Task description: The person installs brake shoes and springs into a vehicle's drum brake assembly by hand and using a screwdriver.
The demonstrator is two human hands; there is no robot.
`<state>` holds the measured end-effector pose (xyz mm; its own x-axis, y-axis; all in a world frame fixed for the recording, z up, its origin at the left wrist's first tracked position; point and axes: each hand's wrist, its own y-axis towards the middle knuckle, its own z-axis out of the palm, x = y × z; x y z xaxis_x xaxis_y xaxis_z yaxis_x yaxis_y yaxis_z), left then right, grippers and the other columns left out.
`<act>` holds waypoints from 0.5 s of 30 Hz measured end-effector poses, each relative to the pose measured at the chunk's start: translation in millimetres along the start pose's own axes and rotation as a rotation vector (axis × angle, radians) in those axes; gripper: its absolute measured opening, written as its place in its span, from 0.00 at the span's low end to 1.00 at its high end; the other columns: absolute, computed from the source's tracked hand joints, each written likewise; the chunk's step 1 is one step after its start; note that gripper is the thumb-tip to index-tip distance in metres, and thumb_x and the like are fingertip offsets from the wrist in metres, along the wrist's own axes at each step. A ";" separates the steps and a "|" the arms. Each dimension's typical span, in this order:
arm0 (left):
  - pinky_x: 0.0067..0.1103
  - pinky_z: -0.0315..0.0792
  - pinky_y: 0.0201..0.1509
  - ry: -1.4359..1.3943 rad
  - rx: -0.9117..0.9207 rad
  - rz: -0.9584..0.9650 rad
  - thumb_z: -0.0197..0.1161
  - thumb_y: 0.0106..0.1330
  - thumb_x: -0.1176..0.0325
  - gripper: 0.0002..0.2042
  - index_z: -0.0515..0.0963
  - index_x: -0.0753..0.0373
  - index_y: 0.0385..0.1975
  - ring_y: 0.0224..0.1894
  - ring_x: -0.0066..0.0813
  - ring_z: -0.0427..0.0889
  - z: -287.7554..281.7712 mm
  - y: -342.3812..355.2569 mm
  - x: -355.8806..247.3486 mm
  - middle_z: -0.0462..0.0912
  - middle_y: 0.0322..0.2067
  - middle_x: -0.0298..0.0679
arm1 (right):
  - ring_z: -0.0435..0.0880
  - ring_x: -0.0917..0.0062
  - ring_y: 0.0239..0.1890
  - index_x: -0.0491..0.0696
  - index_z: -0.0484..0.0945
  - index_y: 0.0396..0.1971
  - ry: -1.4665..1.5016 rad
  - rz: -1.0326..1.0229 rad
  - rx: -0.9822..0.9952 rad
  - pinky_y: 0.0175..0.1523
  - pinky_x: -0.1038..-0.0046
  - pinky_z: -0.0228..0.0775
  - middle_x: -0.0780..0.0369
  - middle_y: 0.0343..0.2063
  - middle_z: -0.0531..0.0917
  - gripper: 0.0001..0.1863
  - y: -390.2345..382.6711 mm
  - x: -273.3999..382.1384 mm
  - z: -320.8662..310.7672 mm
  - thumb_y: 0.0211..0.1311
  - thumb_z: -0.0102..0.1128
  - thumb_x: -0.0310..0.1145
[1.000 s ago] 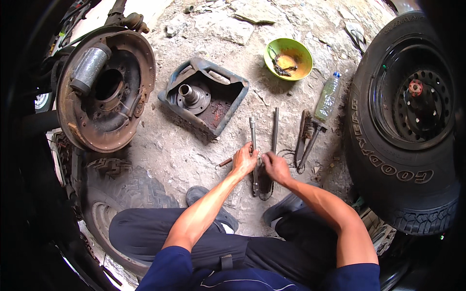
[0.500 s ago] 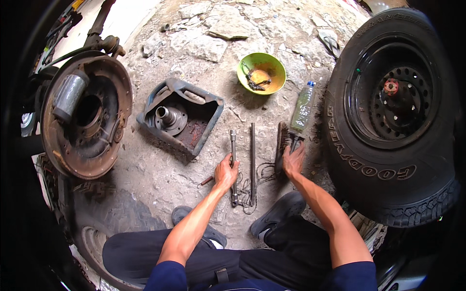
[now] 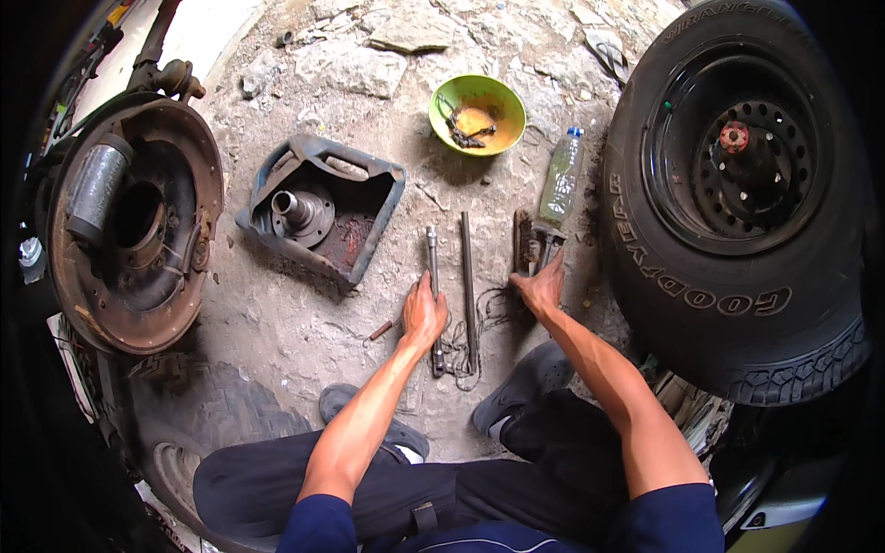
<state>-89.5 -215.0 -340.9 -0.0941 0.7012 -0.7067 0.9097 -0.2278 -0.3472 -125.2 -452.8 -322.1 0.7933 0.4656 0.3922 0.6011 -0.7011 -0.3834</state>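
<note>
A long steel socket bar (image 3: 432,251) with a socket-like end lies on the ground in front of me, and my left hand (image 3: 424,313) is closed around its middle. Beside it, to the right, a plain dark metal rod (image 3: 467,276) lies parallel, untouched. My right hand (image 3: 542,281) grips the near end of dark, dirty curved metal pieces that look like brake shoes (image 3: 524,235); the fingers partly cover them. Just beyond stands or leans a clear plastic bottle (image 3: 560,180) with greenish liquid and a blue cap. Thin cord (image 3: 490,309) lies loosely around the rod.
A cut-open jerrycan (image 3: 373,230) holds a flanged hub (image 3: 304,217). Behind is a green bowl (image 3: 505,138) with dark small parts. A rusty brake backing plate (image 3: 198,258) stands left, a large tyre (image 3: 636,230) right. A short brown stick (image 3: 381,330) lies near my left hand.
The view has shifted, so everything sits higher and further left. My right hand's thumb side has spread left across the curved pieces. My left hand stays on the socket bar.
</note>
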 end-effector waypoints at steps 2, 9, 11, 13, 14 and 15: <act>0.41 0.72 0.54 -0.015 -0.004 0.004 0.62 0.60 0.68 0.29 0.65 0.73 0.61 0.49 0.59 0.78 -1.5 -0.2 0.6 0.78 0.46 0.62 | 0.66 0.44 0.62 0.42 0.37 0.71 0.030 0.040 0.015 0.67 0.57 0.61 0.37 0.60 0.62 0.64 -8.3 5.0 -1.9 0.42 0.76 0.40; 0.36 0.75 0.44 -0.058 0.028 -0.041 0.61 0.63 0.64 0.28 0.68 0.68 0.62 0.37 0.49 0.83 -7.5 6.7 5.3 0.82 0.36 0.56 | 0.81 0.49 0.48 0.41 0.58 0.63 0.138 -0.111 0.070 0.55 0.58 0.72 0.44 0.45 0.81 0.45 -37.1 13.4 5.4 0.45 0.68 0.38; 0.34 0.76 0.40 -0.092 0.081 -0.086 0.60 0.65 0.62 0.27 0.68 0.66 0.63 0.32 0.45 0.84 -15.8 9.7 -3.0 0.83 0.32 0.54 | 0.81 0.49 0.47 0.41 0.58 0.63 0.210 -0.154 0.103 0.55 0.58 0.72 0.43 0.44 0.81 0.43 -43.1 15.4 10.4 0.47 0.67 0.39; 0.33 0.76 0.37 -0.147 0.112 -0.176 0.59 0.67 0.59 0.27 0.67 0.64 0.64 0.30 0.40 0.83 -28.3 11.0 -13.7 0.84 0.31 0.51 | 0.81 0.50 0.47 0.41 0.59 0.63 0.258 -0.178 0.115 0.55 0.58 0.72 0.43 0.44 0.81 0.42 -49.6 20.4 15.8 0.48 0.66 0.39; 0.34 0.76 0.39 -0.162 0.097 -0.188 0.58 0.68 0.61 0.26 0.67 0.68 0.63 0.32 0.43 0.84 -32.7 13.7 -16.4 0.84 0.32 0.54 | 0.81 0.50 0.47 0.41 0.59 0.63 0.254 -0.185 0.114 0.55 0.58 0.72 0.43 0.44 0.81 0.42 -49.0 26.0 18.8 0.48 0.66 0.39; 0.35 0.77 0.41 -0.177 0.081 -0.199 0.58 0.68 0.64 0.25 0.67 0.71 0.62 0.35 0.47 0.85 -35.4 15.3 -17.1 0.84 0.32 0.57 | 0.81 0.50 0.47 0.41 0.59 0.63 0.251 -0.191 0.113 0.55 0.58 0.72 0.42 0.44 0.81 0.42 -47.1 30.1 20.4 0.48 0.66 0.39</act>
<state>-59.6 -206.6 -312.4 -0.3436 0.6103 -0.7137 0.8315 -0.1554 -0.5333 -127.7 -394.8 -309.3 0.6253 0.4257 0.6540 0.7547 -0.5433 -0.3679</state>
